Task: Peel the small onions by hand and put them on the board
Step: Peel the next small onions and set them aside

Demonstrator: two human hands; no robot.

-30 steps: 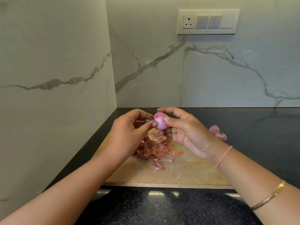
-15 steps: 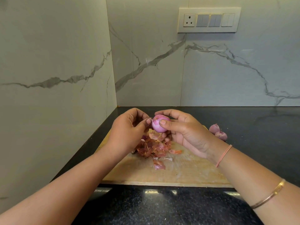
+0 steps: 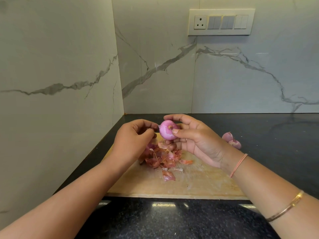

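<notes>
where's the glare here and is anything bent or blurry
Head view: white glare patches sit on the glossy black speckled counter in front of the pale wooden cutting board; head view: the wide lens tilts the marble wall corner seam; head view: the peeled pink onion in the right hand looks sharp.

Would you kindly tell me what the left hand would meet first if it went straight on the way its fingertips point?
Most likely the small round pink onion held by the right hand: the curled fingertips of the left hand point rightward at its side, almost touching, though depth is unclear.
</notes>
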